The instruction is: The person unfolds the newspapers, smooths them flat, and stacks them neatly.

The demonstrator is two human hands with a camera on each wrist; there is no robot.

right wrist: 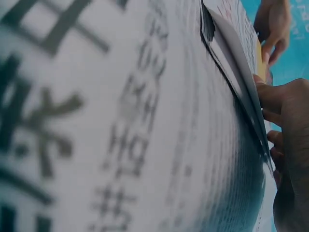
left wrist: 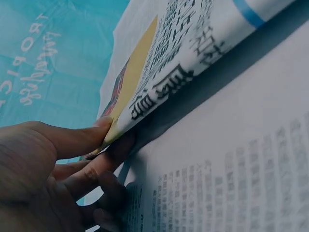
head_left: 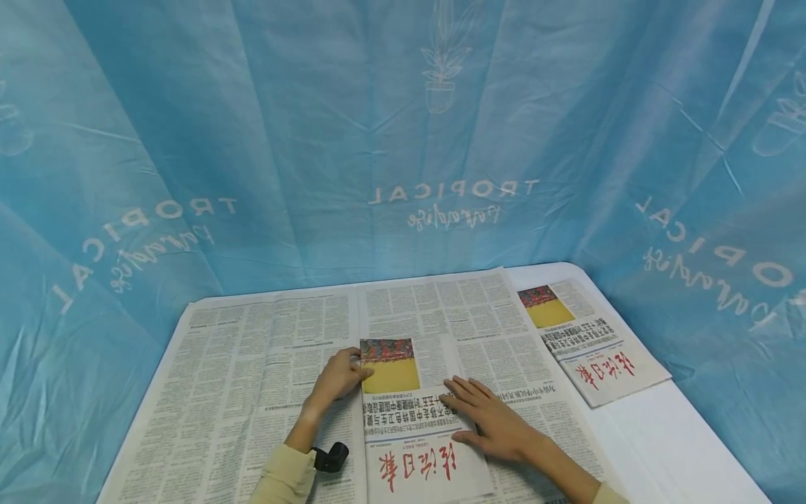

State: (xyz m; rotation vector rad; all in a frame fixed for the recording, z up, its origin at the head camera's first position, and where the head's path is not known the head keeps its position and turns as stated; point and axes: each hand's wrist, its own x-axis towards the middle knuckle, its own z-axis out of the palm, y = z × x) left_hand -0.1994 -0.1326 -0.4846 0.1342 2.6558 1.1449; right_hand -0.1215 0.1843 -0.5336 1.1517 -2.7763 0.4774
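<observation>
A folded newspaper lies in the middle, with red headline characters near me and a red and yellow picture at its far left corner. At that picture's left edge, my left hand pinches the paper. The left wrist view shows the thumb on top and fingers underneath the slightly raised edge. My right hand rests on the right side of the folded newspaper, its fingers extended and a little spread. In the right wrist view, the layered edge of the folded newspaper shows beside that hand.
Spread newspaper sheets cover most of the white table. Another folded newspaper with a similar picture lies at the right. Blue printed curtains hang behind and at both sides.
</observation>
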